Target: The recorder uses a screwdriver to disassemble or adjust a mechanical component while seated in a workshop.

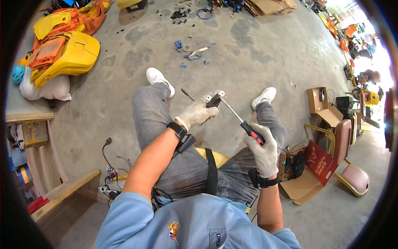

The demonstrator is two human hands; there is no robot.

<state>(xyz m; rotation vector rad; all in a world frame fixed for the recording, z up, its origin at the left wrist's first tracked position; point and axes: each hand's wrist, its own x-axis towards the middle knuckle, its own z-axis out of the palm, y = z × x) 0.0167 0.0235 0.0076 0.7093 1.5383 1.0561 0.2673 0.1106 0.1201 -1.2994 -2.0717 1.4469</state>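
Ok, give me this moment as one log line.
left hand: gloved, holds black part | right hand: gloved, grips screwdriver | tip: at part, contact unclear | by right leg: red-flapped box

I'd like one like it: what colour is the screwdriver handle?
The screwdriver handle is black and red, as the head view shows.

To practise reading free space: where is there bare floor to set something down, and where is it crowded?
Bare concrete shows between the yellow shells and the left shoe, and between the right shoe and the scattered scraps. Crowded: the top, with black bits and blue wires, and the right, with boxes and chairs.
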